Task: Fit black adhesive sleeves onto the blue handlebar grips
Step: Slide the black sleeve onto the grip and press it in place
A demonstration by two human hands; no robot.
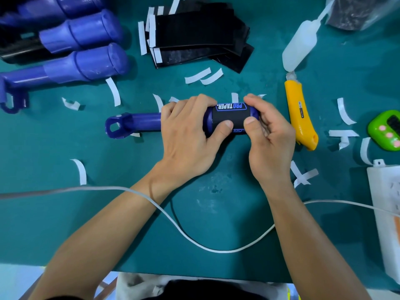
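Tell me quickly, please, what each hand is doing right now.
Left hand: grips the blue grip, thumb pressing the black sleeve.
Right hand: pinches the sleeved end of the same grip.

Horiz. blue grip (pixel 138 121) w/ black sleeve (pixel 229 114) wrapped round its right end.

Both bare forearms are reaching up from the bottom corners of the frame and converging at its centre. The left hand (pixel 186 137) is curling over the blue handlebar grip (pixel 140 121), thumb pressing the black sleeve (pixel 229 115) from the near side. The right hand (pixel 270 137) is clasping the grip's right end, fingers wrapping over the top, thumb pressing just beside the left thumb.
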